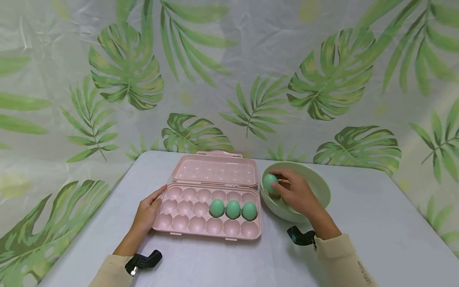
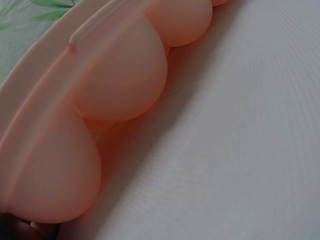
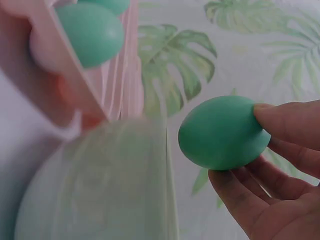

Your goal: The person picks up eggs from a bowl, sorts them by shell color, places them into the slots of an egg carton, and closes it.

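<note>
My right hand (image 1: 295, 193) pinches a green egg (image 1: 271, 183) between thumb and fingertips, over the left part of a pale green bowl (image 1: 320, 181). In the right wrist view this egg (image 3: 222, 132) is just beyond the bowl's rim (image 3: 167, 175). My left hand (image 1: 145, 213) grips the left edge of a pink egg carton (image 1: 186, 231), which lies with its lid open. Three green eggs (image 1: 233, 209) sit side by side in the right half of its middle row. The carton's rounded cups (image 2: 120, 75) fill much of the left wrist view; only a bit of that hand shows there.
The carton's open lid (image 1: 215, 169) lies back behind the cups. The bowl stands right beside the carton on a white-covered table (image 1: 376, 223). Behind the table hangs a leaf-patterned sheet (image 1: 258, 71). Each wrist wears a black camera mount (image 1: 301, 236).
</note>
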The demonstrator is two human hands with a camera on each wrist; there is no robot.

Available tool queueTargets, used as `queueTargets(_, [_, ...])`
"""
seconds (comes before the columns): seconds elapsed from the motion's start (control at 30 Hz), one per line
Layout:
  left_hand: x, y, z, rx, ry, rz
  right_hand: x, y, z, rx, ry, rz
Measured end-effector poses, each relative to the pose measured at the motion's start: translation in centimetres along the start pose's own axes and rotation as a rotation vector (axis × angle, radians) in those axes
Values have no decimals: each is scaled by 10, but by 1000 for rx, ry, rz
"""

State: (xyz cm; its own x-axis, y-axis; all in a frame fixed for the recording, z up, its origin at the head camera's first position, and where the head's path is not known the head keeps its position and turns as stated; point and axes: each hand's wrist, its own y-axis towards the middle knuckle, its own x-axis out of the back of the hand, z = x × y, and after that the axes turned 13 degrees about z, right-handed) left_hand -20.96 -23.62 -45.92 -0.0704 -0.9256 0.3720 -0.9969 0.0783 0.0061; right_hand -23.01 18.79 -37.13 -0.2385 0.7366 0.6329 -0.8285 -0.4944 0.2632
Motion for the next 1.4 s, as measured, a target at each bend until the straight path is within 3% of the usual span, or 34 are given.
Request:
queueTargets(0.2, [-1, -1, 1, -14, -4, 1, -16, 10, 7, 44, 98, 14])
queueTargets(0.5, [-1, 0, 2, -4, -5, -5, -38, 24, 24, 42, 189, 15])
queueTargets(0.97, [-1, -1, 3, -29, -11, -6, -76, 52, 47, 78, 238, 34])
queueTargets(1.23, [-1, 0, 2, -20, -8, -5, -86, 51, 85, 57, 259, 59])
queueTargets(1.33, [-1, 0, 3, -22, 1, -8, -89, 52, 91, 45, 273, 75])
queueTargets(1.4, [0, 0, 3, -27, 6, -10, -97, 57, 81, 50, 282, 73])
